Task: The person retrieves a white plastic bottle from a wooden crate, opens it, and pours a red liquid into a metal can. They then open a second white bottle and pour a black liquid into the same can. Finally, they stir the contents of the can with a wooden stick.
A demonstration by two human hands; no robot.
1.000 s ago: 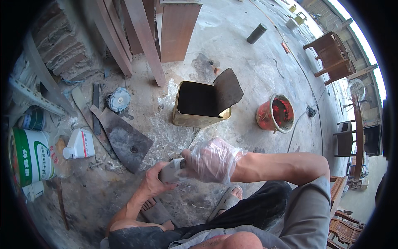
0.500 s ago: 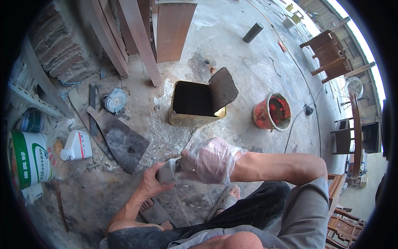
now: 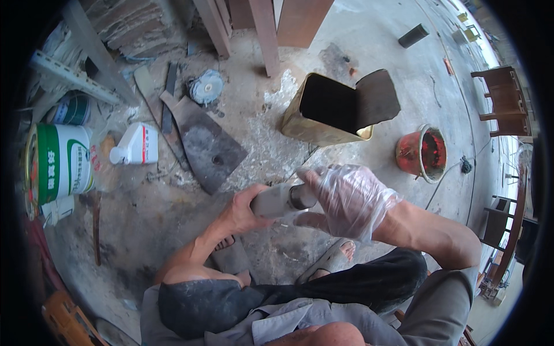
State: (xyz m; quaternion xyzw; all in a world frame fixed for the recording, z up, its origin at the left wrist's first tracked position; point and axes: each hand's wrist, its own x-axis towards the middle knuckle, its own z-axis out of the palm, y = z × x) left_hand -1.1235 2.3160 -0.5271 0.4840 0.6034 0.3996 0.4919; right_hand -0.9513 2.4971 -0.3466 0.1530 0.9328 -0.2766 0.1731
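Above the dusty concrete floor (image 3: 173,230), just in front of the knees, a small grey bottle (image 3: 276,200) is held between both hands. The left hand (image 3: 242,210), bare, is wrapped shut around the body of the bottle, while the right hand (image 3: 346,199), covered by a thin clear plastic glove, is closed over the dark cap (image 3: 301,196) at the other end. The bottle's long axis is laid nearly level, running from left to right across the view, so that the cap end points straight into the gloved palm and the base is buried in the bare fist; the two hands are set almost touching, with only the neck showing between them. Neither hand is nearer than the other, since each grips its own end. Beyond the hands, well apart from them, a square brass-coloured tin (image 3: 323,112) with its lid bent up is seen on the floor, with a red bucket (image 3: 421,153) to its right. To the left, a white plastic jug (image 3: 135,145) and a green-and-white paint pail (image 3: 60,164) are lying on their sides, and a dark flat plate (image 3: 208,144) is resting between them and the tin.
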